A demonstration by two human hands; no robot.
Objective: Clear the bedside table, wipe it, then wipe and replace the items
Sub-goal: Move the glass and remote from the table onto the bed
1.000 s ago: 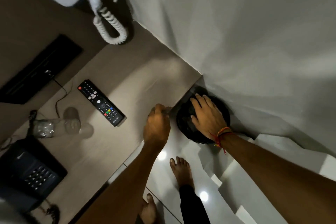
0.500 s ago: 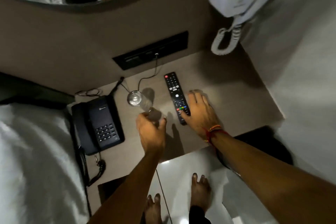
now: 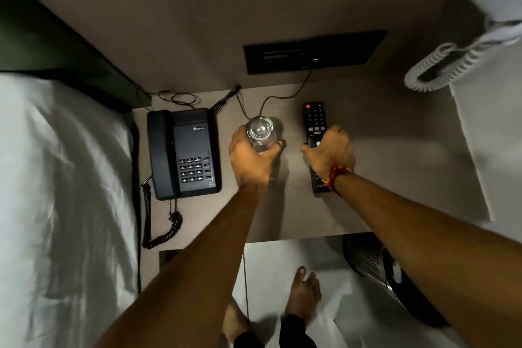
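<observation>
The left hand [image 3: 251,157] is wrapped around a clear glass [image 3: 260,131] standing upright mid-table, fingers curled against its side. The right hand [image 3: 330,151] closes over the middle of the black remote [image 3: 314,121], which lies flat at the glass's 3 o'clock. The dark telephone [image 3: 186,152] sits at the glass's 9 o'clock, beside the bed [image 3: 56,192]. Bare bedside table [image 3: 395,164] lies at the remote's 3 o'clock. Whether the glass holds anything is unclear.

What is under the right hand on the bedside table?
The long black remote control lies flat under the right hand, whose fingers curl around it. Its top keys and bottom end show; the middle buttons are covered, as is the beige tabletop beneath.
</observation>
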